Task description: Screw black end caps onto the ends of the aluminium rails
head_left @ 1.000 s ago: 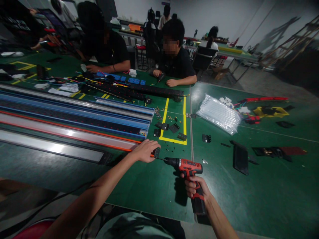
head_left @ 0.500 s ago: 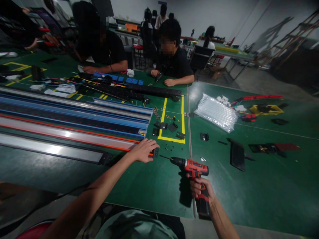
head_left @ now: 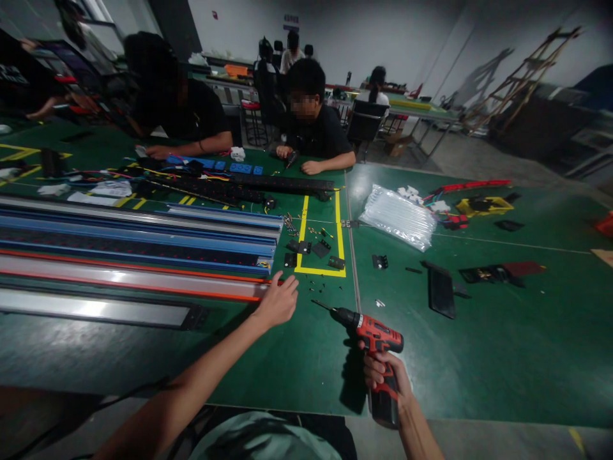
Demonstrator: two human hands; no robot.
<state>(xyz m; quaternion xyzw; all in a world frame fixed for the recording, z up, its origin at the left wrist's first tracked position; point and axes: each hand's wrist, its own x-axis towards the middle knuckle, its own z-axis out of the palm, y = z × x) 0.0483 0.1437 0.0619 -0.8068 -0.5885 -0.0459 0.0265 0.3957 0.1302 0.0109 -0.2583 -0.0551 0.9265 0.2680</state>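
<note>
Head view: right hand (head_left: 391, 372) grips 1 drill (head_left: 380, 332); left hand (head_left: 278, 301) at orange-edged bar (head_left: 191, 281), grip unclear.

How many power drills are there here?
1 for certain: the red drill in the right hand. A dark tool by a co-worker's hand across the table may be another, too small to tell; more may be hidden.

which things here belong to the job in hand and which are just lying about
Seems part of the job: drill, in the right hand; orange-edged bar, at the left hand; perhaps the small black parts

Seems just lying about: clear plastic packet; dark flat slab; cardboard box
</note>
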